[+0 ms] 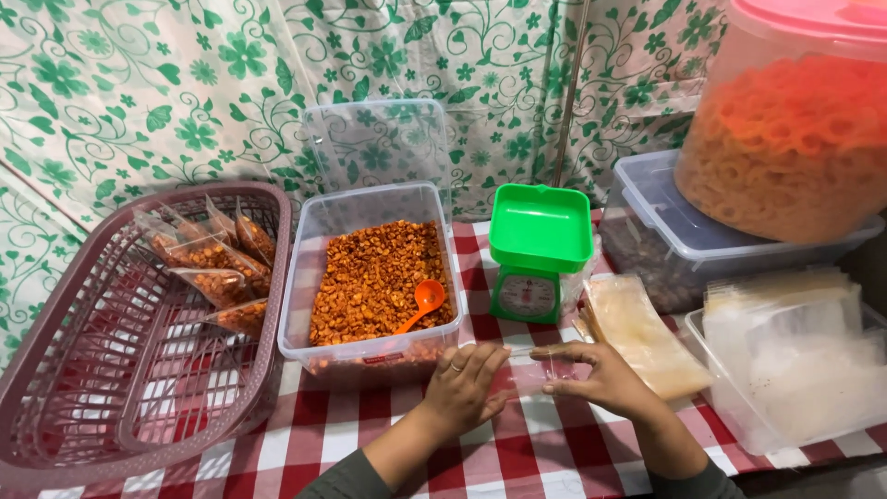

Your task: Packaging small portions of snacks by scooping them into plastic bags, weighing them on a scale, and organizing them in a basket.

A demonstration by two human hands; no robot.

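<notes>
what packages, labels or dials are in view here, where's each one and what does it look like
Small clear bag: flat and empty, held between left hand and right hand.
Filled snack bags: clear pouches of orange-brown snack, in the mauve basket.
Stack of empty bags: yellowish-clear, right of the scale.
Scale dial: round white face on the green scale.
Red label: thin strip on the clear tub's front.

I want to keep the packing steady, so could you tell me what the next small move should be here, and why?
Probably open the mouth of the clear plastic bag. The left hand and right hand both hold it flat and empty above the checked tablecloth, while the orange scoop lies untouched in the snack tub.
</notes>
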